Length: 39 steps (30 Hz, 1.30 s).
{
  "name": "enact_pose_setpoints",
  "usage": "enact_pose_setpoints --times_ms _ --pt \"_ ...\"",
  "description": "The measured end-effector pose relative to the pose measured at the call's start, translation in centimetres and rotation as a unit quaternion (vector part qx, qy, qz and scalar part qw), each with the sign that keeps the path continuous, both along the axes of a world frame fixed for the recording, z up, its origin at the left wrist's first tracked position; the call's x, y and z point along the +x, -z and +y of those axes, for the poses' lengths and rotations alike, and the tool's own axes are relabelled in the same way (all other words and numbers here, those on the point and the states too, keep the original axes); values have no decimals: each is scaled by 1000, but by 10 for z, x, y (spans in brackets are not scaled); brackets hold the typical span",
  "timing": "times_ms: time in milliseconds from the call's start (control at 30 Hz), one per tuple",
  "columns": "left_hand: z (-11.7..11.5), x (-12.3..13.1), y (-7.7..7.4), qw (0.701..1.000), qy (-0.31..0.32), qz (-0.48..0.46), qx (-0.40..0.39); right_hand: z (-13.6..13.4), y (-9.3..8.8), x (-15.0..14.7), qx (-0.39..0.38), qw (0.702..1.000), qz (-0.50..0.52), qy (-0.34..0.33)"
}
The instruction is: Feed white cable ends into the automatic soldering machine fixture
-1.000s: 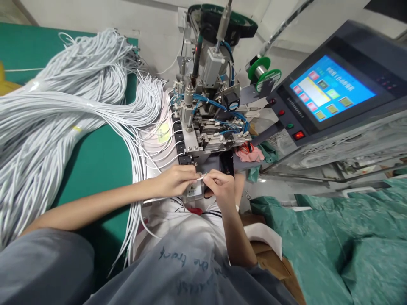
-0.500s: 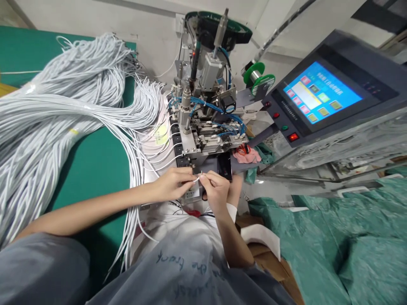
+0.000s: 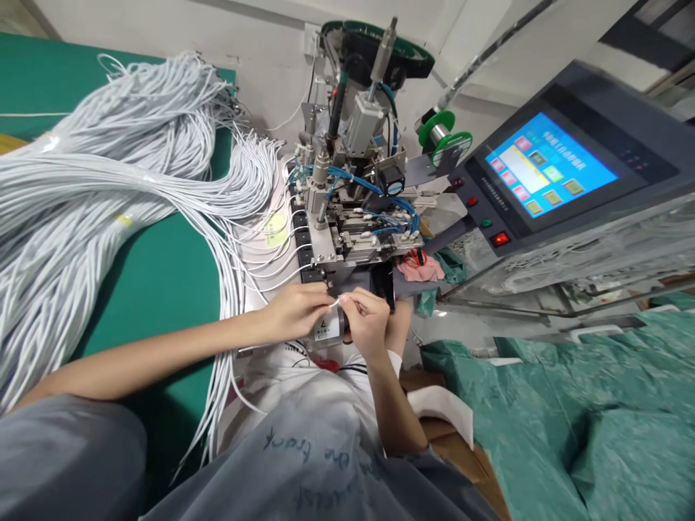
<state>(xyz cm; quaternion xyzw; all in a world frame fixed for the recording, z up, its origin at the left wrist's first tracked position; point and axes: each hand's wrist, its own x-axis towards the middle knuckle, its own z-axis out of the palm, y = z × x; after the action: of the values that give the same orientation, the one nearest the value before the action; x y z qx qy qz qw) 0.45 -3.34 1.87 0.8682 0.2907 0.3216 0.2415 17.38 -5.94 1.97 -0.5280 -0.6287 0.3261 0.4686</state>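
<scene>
right hand [image 3: 366, 320] has eased slightly nearer left hand [image 3: 296, 312]; white cable end [image 3: 334, 302] between them, tip poking up half a second ago, now shows only a short length. position: in front of the machine [image 3: 352, 217]. each grip pinched on it. probably light, bendy, smooth, delicate at the tip; best held just behind that.

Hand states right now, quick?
Left hand: closed, pinching a white cable near its end.
Right hand: closed, fingertips pinched at the same cable's tip.
</scene>
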Motion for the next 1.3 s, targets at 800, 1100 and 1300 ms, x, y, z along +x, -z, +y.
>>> enact_pose_setpoints --times_ms 800,1100,1300 --pt "29 -7 27 949 -19 311 40 58 75 11 -179 979 89 -36" --pt "31 -7 23 929 -18 362 77 56 76 7 -220 966 128 -34" --pt "32 -7 23 920 -6 380 95 58 79 7 -236 960 144 -36"
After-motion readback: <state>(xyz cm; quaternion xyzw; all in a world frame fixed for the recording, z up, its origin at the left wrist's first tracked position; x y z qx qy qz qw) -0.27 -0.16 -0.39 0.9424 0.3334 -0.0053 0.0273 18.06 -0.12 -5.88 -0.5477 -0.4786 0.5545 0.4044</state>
